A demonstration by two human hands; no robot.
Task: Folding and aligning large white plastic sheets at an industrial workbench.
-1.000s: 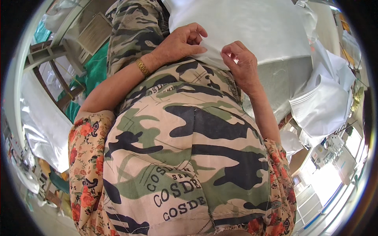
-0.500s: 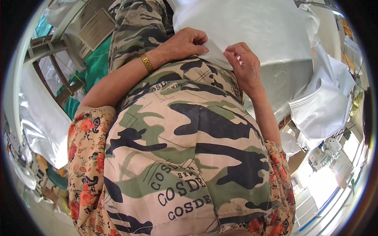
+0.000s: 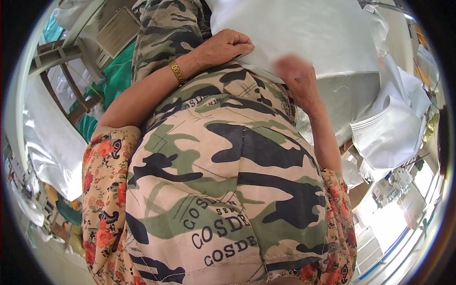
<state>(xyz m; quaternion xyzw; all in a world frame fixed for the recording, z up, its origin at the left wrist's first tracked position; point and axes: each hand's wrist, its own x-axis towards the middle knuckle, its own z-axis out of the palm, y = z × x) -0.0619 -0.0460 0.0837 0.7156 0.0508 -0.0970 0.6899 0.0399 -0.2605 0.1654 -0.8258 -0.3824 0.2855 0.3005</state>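
A broad, smooth white cloth [image 3: 304,31] spreads from my lap toward the far side, its near edge running between my two hands. My left hand [image 3: 227,46], with a gold-coloured bracelet [image 3: 177,73] at the wrist, is closed in a pinch at that edge, and the cloth goes in under the fingertips. My right hand [image 3: 300,76] is over the same edge, a short way to the right. Motion smears its fingers, so whether they hold anything does not show. Camouflage-print fabric [image 3: 237,156] covers my front.
A grey panel [image 3: 346,102] lies beneath the cloth on the right. Beyond it hangs a bunched stack of white sheeting [image 3: 392,126]. On the left are a brown wooden frame [image 3: 64,88], green fabric [image 3: 114,76] and more white sheeting [image 3: 52,142].
The left fingers have closed together, with the hand slightly higher. My right hand has shifted a little right and its fingers are now blurred. The cloth lies almost the same.
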